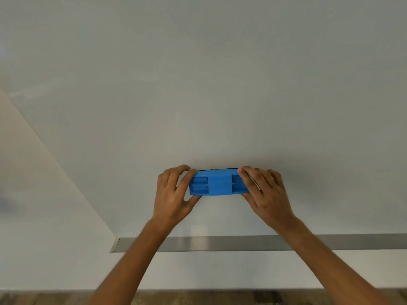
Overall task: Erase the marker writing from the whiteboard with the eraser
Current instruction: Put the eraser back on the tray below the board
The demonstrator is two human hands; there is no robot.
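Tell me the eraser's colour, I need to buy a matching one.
Bright blue plastic; the eraser shows plainly in the head view, gripped at both ends.

Both bare forearms rise from the bottom of the view and lean toward each other. The left hand (174,194) has its fingers curled over the top of the left end of the eraser (217,182) and its thumb tucked beneath, gripping it. The right hand (265,193) mirrors it at the right end, fingers laid over the top and front, thumb under the lower edge. Both wrists are nearly straight, backs of the hands facing the camera, level with each other.
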